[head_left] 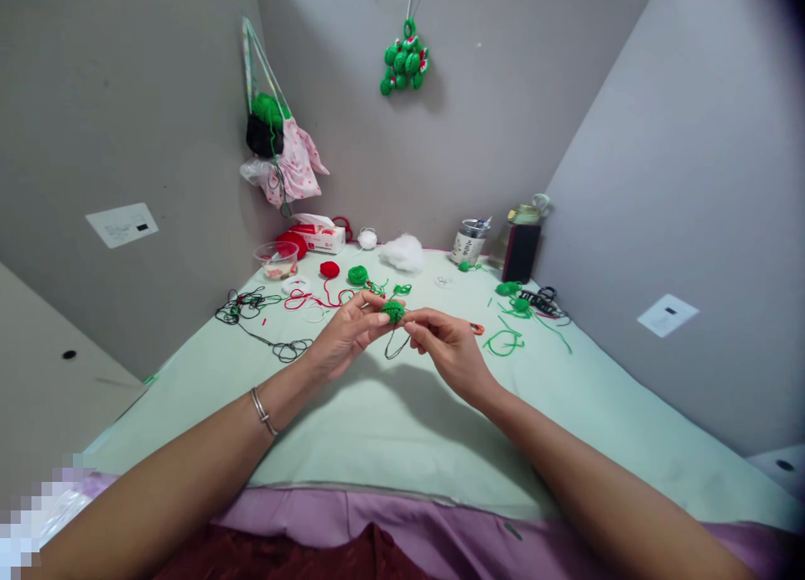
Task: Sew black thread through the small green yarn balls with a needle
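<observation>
Over the middle of the table, a small green crocheted ball [393, 312] with dark strands across it is pinched between the thumb and fingers of my left hand [349, 335]. Just to its right, my right hand [451, 352] has thumb and forefinger pressed together close to the ball. What those fingertips grip is too small to make out. A loop of dark yarn [390, 351] hangs below the ball, between the two hands. Behind my left hand lie a green yarn ball [358, 275] and a red yarn ball [329, 269].
Tangled dark yarn [248, 303] lies at the left, green yarn pieces [506, 341] at the right. White stuffing [403, 253], a tissue box [324, 238], a clear bowl [277, 261], a pen can [469, 243] and a phone [521, 253] stand toward the back.
</observation>
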Demonstrator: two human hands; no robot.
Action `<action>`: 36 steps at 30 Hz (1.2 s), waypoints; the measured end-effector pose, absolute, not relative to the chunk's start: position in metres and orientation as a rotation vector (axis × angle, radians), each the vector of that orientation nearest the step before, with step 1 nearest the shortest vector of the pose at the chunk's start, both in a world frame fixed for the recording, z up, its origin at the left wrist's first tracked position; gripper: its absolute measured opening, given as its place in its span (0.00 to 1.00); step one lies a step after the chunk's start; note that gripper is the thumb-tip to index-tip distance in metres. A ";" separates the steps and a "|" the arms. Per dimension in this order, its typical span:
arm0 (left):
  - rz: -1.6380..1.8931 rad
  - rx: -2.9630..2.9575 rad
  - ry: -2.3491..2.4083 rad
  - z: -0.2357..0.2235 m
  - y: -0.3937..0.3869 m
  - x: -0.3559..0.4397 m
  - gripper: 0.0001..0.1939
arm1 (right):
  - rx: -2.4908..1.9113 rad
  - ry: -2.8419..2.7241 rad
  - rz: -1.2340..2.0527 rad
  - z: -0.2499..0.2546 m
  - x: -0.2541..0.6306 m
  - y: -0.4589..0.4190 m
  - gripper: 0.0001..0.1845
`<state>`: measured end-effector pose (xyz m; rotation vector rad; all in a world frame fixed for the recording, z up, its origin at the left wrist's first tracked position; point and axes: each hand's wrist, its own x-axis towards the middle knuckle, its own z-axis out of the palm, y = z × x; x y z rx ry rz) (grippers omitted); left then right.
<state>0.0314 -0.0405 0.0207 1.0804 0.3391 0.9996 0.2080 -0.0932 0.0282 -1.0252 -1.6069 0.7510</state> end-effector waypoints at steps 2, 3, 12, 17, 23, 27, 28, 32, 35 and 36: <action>1.003 1.070 0.343 0.021 -0.040 0.031 0.09 | -1.032 -1.583 0.783 0.027 0.206 -0.093 0.09; 1.005 1.067 0.343 0.021 -0.041 0.031 0.10 | -1.031 -1.574 0.790 0.026 0.206 -0.094 0.10; 1.007 1.001 0.350 0.019 -0.043 0.033 0.11 | -0.989 -1.453 0.906 0.016 0.202 -0.089 0.12; 0.996 0.972 0.368 0.021 -0.048 0.036 0.12 | -0.981 -1.415 0.993 0.013 0.198 -0.087 0.16; 1.004 0.978 0.364 0.019 -0.049 0.038 0.12 | -0.954 -1.396 1.002 0.014 0.196 -0.089 0.17; 1.016 1.032 0.335 0.017 -0.048 0.039 0.12 | -0.943 -1.386 0.986 0.016 0.195 -0.091 0.17; 1.024 1.048 0.328 0.016 -0.048 0.039 0.12 | -0.945 -1.379 0.990 0.016 0.195 -0.091 0.17; 1.059 1.086 0.348 0.015 -0.046 0.039 0.12 | -0.982 -1.346 1.088 0.020 0.200 -0.088 0.17; 1.104 1.097 0.406 0.015 -0.042 0.036 0.13 | -0.982 -1.330 1.277 0.023 0.207 -0.084 0.15; 1.122 1.101 0.421 0.015 -0.040 0.035 0.13 | -0.974 -1.320 1.338 0.024 0.209 -0.083 0.17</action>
